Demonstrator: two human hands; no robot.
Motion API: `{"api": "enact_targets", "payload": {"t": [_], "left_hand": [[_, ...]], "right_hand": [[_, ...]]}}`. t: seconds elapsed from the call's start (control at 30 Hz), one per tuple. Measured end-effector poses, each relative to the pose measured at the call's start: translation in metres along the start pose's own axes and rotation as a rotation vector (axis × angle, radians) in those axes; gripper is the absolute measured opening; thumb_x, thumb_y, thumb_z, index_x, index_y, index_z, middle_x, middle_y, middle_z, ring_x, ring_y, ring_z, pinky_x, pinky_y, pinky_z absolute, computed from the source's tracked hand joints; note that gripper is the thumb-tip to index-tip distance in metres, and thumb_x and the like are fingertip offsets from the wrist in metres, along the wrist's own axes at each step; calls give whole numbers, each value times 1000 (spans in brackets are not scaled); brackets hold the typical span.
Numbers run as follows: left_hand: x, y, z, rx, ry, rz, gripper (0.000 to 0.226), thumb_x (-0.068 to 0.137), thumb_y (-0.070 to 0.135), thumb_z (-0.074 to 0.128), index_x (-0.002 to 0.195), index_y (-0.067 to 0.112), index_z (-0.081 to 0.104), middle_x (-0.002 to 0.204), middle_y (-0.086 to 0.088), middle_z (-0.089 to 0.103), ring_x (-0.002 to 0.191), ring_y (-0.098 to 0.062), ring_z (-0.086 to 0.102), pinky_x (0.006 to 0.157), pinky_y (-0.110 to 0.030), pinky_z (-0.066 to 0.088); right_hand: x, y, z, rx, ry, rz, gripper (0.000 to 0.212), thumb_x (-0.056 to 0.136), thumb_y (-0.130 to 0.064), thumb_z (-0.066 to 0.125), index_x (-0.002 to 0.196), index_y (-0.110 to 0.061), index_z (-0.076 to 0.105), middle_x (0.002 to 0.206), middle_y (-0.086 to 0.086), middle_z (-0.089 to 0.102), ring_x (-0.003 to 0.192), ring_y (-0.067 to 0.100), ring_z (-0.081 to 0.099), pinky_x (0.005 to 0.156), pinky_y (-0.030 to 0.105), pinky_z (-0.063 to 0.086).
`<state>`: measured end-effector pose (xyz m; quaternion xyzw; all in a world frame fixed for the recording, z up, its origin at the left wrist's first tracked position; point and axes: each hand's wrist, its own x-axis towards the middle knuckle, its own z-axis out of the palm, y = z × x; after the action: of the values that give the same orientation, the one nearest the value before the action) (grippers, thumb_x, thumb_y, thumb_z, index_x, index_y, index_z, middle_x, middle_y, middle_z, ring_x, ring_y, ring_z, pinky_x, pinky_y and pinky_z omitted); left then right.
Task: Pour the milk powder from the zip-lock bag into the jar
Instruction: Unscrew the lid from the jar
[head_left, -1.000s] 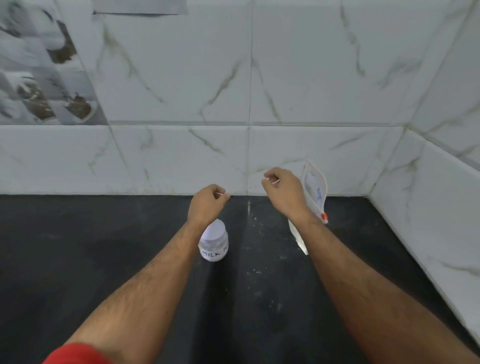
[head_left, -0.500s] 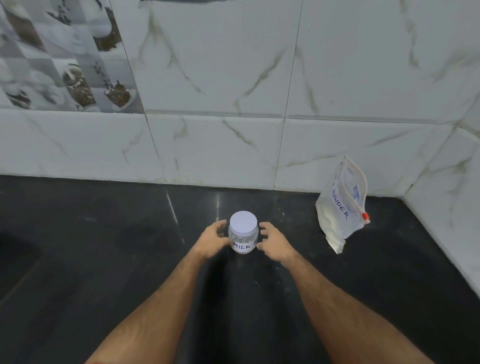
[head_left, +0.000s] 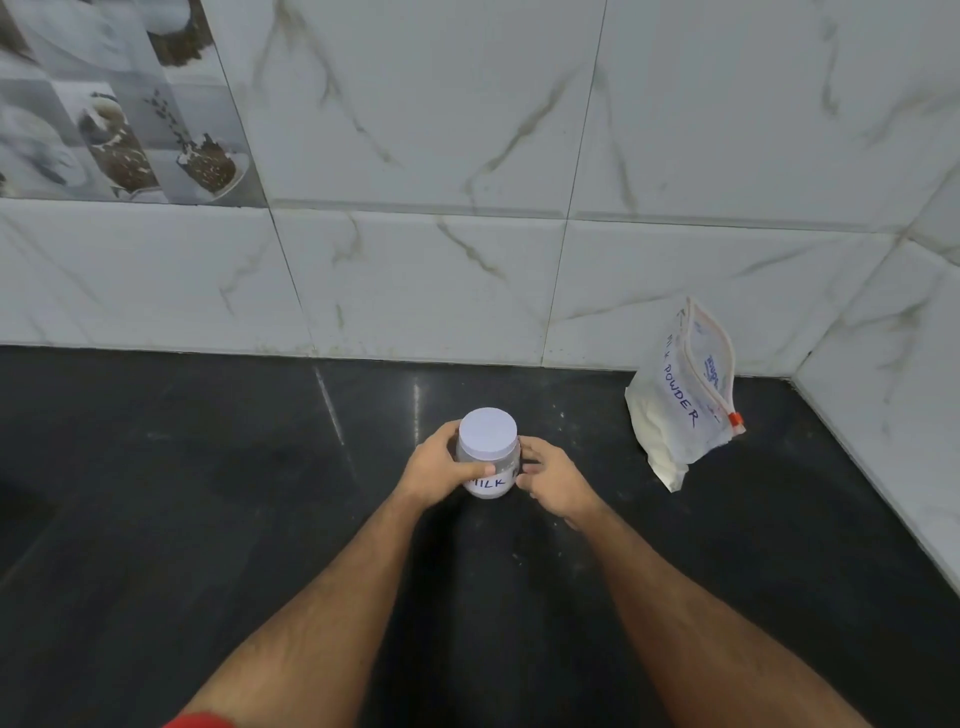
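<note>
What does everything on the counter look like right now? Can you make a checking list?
Surface: black counter, a few pale specks near the jar.
Job's things: jar upright, white lid on; zip-lock bag marked POWDER stands at the wall, off to the right of the jar, untouched.
Clutter: nothing seen.
Hands: left hand grips the jar's side; right hand has fingers at the jar's other side, grip unclear.
Cables: nothing seen.
Surroundings: marble-look wall tiles, picture tile upper left.
</note>
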<state>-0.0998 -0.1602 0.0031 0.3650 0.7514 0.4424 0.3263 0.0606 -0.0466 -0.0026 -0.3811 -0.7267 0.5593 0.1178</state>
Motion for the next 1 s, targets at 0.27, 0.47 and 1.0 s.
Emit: {"api": "enact_targets", "payload": {"t": [0.27,0.47,1.0], "left_hand": [[-2,50,-15,-144,-94,13,54,82,51,73,124,22,54,111,-3,71,94,-17,72,66,-30,57],[-10,81,-10,-150,-104,37,46,91,57,57,119,21,58,103,-2,76,84,-14,73,72,-36,60],[-13,159,17,-248,-235,170,34,94,28,64,117,2,68,97,-11,70,87,-21,66,82,-33,54]], "right_hand": [[-24,-34,-24,152,-7,-192,82,74,-13,87,141,-25,41,128,-2,58,115,14,61,91,31,58],[-42,-56,-36,170,57,-179,79,75,-20,86,137,-26,38,122,-6,57,111,13,61,82,32,60],[-82,-48,-60,640,-218,-58,84,64,-49,85,133,-12,55,121,14,70,106,31,71,79,49,60]]}}
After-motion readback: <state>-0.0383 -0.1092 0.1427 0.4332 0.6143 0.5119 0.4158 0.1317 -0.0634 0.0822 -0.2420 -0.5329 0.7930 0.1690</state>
